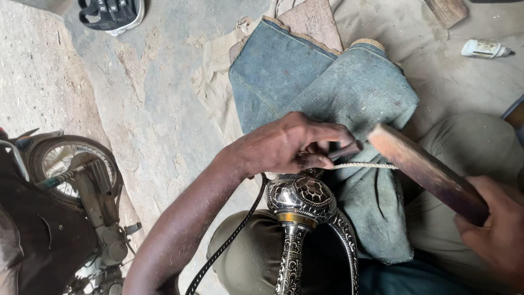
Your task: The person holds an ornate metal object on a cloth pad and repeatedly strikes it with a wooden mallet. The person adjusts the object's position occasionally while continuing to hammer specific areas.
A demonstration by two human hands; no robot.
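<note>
My left hand (286, 145) is curled tight, fingers pinched around a small dark tool (345, 150) held against the top of an ornate black-and-silver metal hilt (301, 199) that rests upright between my knees. A thin twisted cord (364, 165) runs from just beside that tool toward the right. My right hand (494, 229) is closed around the lower end of a wooden block (426, 172), which slants up with its top near the tool. A folded blue-grey cloth (349, 87) lies over my lap and the concrete floor (153, 109). A motorcycle (76, 180) stands at the left, and a small white bottle (483, 49) lies at the upper right.
</note>
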